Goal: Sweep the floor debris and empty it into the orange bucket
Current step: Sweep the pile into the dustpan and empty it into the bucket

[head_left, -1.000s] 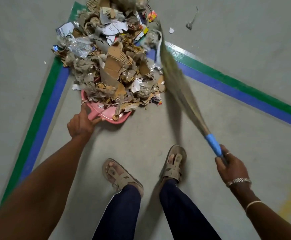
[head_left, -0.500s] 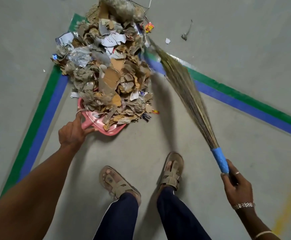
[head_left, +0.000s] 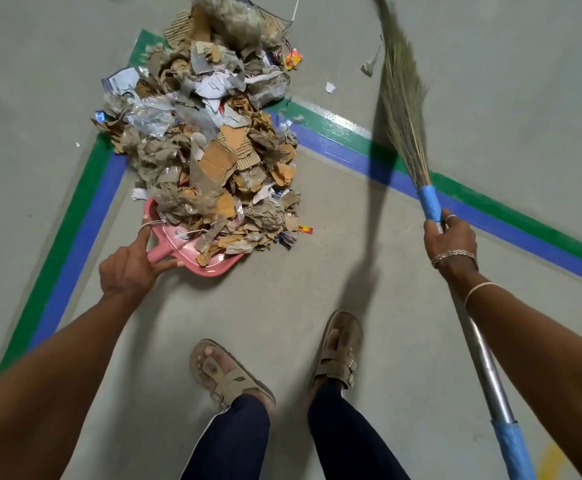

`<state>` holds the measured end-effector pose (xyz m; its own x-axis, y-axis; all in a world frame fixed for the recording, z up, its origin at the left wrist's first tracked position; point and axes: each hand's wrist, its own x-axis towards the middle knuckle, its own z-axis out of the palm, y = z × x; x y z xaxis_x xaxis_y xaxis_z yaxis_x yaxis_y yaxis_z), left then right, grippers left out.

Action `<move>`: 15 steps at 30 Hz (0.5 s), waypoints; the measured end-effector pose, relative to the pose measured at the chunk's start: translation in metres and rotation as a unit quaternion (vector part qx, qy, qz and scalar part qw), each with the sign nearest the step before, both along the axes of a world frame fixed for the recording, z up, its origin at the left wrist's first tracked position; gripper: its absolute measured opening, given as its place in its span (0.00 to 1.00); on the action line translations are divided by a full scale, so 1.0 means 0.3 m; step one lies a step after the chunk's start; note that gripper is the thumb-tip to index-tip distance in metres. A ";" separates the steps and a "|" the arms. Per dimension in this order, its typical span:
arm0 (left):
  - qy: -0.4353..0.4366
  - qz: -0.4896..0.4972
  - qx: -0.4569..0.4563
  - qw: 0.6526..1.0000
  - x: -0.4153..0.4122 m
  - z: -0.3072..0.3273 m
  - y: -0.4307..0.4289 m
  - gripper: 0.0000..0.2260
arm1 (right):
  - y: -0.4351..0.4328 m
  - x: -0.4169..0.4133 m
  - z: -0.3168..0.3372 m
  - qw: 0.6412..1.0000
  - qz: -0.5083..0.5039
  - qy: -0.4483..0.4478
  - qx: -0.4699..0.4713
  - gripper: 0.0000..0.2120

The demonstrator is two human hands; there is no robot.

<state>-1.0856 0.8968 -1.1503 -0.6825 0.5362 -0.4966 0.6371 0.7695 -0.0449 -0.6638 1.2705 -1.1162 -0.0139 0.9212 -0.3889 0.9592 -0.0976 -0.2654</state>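
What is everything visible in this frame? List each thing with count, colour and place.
debris pile: one, brown, grey and white scraps, upper centre, spilling onto dustpan
dustpan: one, pink, at pile's near edge
broom: one, tan bristles, blue-wrapped metal handle, right
floor tape: green and blue stripes, forming a corner
stray scraps: a few, right of pile
sandals: two, tan, bottom centre
left hand: gripping dustpan handle
right hand: gripping broom handle

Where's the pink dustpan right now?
In the head view, the pink dustpan sits on the floor left of centre, its handle held by the left hand, its pan under the near edge of the debris pile.
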 end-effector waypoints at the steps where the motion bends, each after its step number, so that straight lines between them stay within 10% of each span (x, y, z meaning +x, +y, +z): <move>1: 0.000 0.002 -0.002 1.000 0.001 0.002 0.003 0.46 | -0.020 -0.002 -0.004 1.000 0.005 0.009 -0.003 0.14; 15: -0.010 0.045 0.005 0.999 0.059 0.030 0.019 0.46 | -0.465 0.101 -0.038 0.953 0.241 0.115 -0.144 0.20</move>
